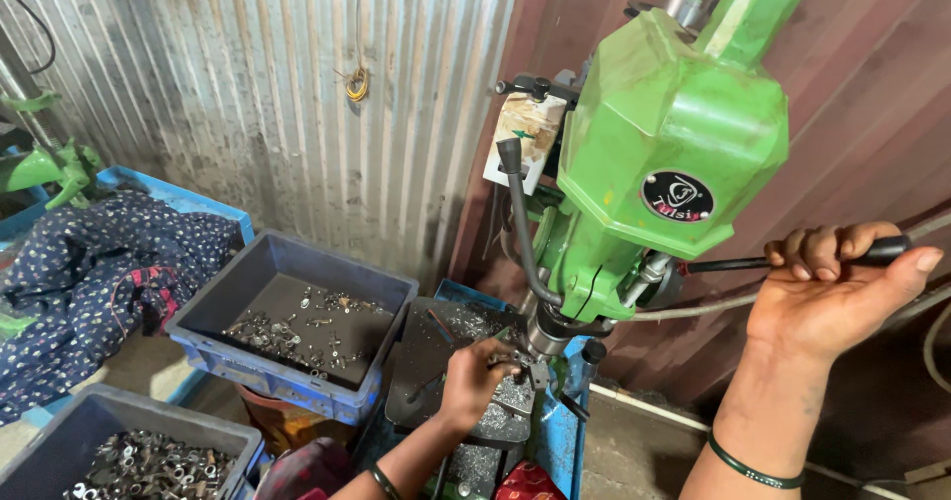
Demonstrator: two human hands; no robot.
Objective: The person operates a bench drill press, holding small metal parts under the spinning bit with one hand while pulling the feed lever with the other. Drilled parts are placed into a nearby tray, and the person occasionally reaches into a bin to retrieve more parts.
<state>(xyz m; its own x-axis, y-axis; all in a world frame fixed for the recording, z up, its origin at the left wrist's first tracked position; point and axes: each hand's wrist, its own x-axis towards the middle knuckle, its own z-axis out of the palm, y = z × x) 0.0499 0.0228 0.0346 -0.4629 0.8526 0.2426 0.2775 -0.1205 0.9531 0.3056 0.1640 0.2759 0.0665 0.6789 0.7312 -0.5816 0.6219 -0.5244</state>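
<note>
A green drill press (674,133) stands in front of me. My right hand (832,287) is raised at the right, fingers wrapped around the black feed handle (792,259) of the press. My left hand (475,376) reaches down under the spindle and pinches a small metal part (535,373) on the dark work table (436,361), which is strewn with metal shavings. A second black lever (520,213) curves up on the left of the machine head.
A grey-blue bin (218,317) holds several small metal parts to the left. Another bin (59,441) full of parts sits at the lower left. Dark patterned cloth (89,262) lies over a blue crate. Corrugated metal wall (297,84) stands behind.
</note>
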